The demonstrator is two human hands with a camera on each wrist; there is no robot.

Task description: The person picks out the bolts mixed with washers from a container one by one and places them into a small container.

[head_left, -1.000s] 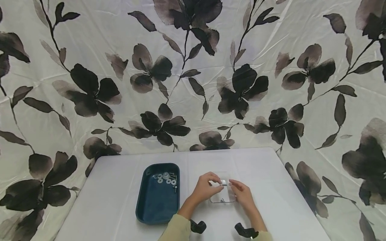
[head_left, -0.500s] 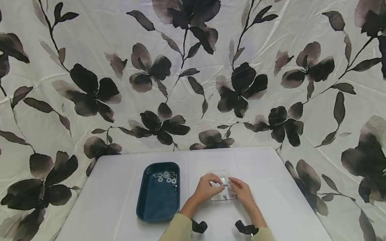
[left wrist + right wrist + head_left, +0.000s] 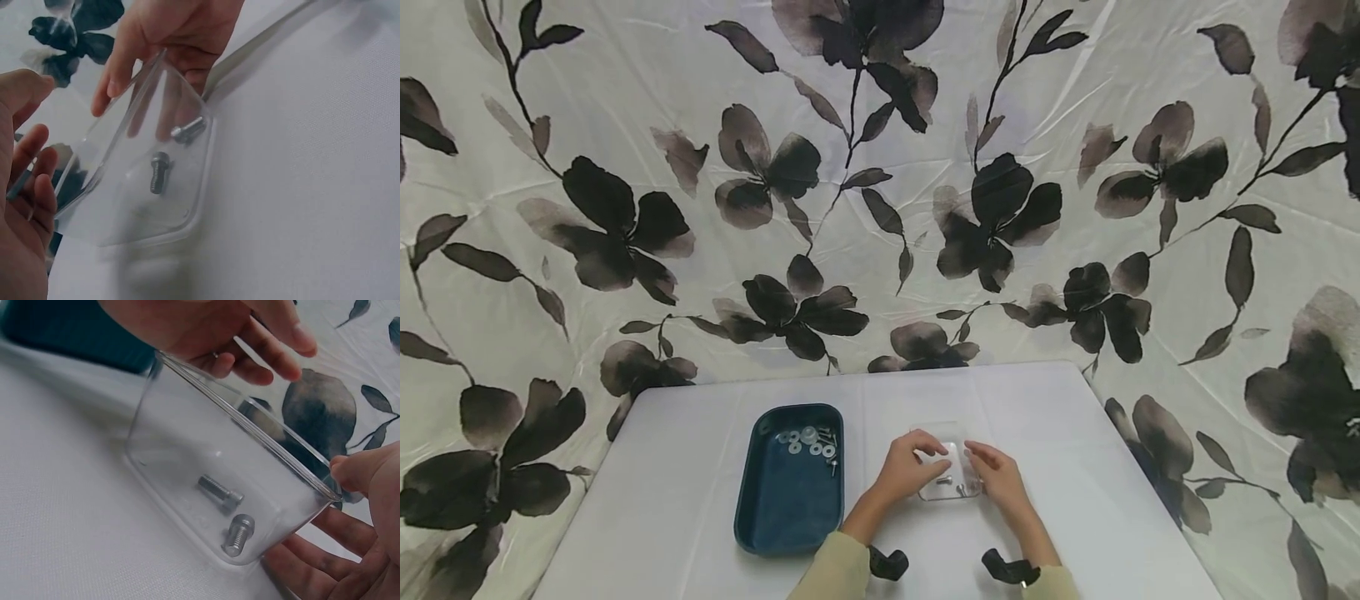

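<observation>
My left hand [image 3: 906,468] hangs at the rim of a clear, rectangular plastic box [image 3: 165,412], thumb and loosely bent fingers parted. My right hand [image 3: 1002,483] rests at the opposite end, thumb at the rim, fingers spread along the outer wall. Two silver, cylindrical-headed metal screws [image 3: 219,492] lie near each other inside, on the box's floor. A dark-blue, rounded rectangular tray [image 3: 786,512] sits to my left.

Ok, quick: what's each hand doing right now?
Left hand: open, nothing seen pinched.
Right hand: holding the clear box at one end.
</observation>
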